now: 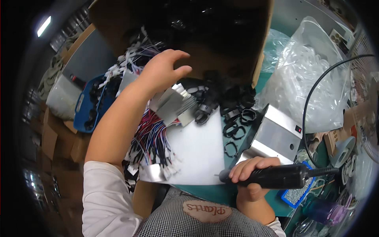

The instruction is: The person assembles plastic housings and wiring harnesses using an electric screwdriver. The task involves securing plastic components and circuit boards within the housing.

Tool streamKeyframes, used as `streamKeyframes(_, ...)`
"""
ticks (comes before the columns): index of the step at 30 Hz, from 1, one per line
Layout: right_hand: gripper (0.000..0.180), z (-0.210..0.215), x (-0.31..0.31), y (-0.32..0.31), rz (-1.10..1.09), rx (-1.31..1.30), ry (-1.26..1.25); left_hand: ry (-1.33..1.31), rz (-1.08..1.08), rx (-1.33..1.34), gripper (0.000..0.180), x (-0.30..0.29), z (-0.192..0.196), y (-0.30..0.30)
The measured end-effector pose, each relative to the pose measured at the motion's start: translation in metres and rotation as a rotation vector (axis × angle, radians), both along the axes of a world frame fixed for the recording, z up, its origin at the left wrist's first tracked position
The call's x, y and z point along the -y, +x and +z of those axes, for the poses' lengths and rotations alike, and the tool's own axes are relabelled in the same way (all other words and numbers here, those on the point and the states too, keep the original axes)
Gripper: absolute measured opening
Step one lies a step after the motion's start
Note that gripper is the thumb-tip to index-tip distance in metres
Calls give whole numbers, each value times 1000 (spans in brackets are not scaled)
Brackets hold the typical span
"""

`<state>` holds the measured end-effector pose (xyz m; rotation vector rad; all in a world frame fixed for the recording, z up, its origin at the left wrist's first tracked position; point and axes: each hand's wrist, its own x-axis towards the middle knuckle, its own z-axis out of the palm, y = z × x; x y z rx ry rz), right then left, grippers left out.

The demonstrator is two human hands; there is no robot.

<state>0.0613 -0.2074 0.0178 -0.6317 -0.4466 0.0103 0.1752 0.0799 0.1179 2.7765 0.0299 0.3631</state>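
My right hand (252,170) is wrapped around a black electric screwdriver (280,176), whose bit points left over the edge of a white foam sheet (197,154). Farther up on the left, my left hand (166,69) is raised with thumb and fingers apart and nothing between them. Just below it lie several grey flat plates (170,106). A bundle of red, blue and black wires (152,132) with white connectors spreads beside the foam. Black plastic rings (233,130) are scattered to the right of the plates. Some of them overlap in a pile.
A large cardboard box (259,59) with a dark interior stands at the back. Right of centre sit a silver metal device (276,134), a clear bag of plastic parts (312,87) and a blue tray of screws (298,193). A black cable (306,106) arcs there. A blue bin (81,114) stands left.
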Motion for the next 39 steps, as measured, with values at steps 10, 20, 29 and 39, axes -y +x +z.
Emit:
streamKeyframes(10,51,-1,21,12,99,39,-197,436,-37,-228,47,40,-75,169)
streamKeyframes(20,24,3,24,7,157,-165,-60,676,-46,-73,32,15,-116,195)
streamKeyframes(29,38,9,12,7,29,-148,65,201,-349,0,21,60,6,36)
streamKeyframes(39,51,12,29,23,179,-38,438,213,-662,-116,22,93,-68,-164)
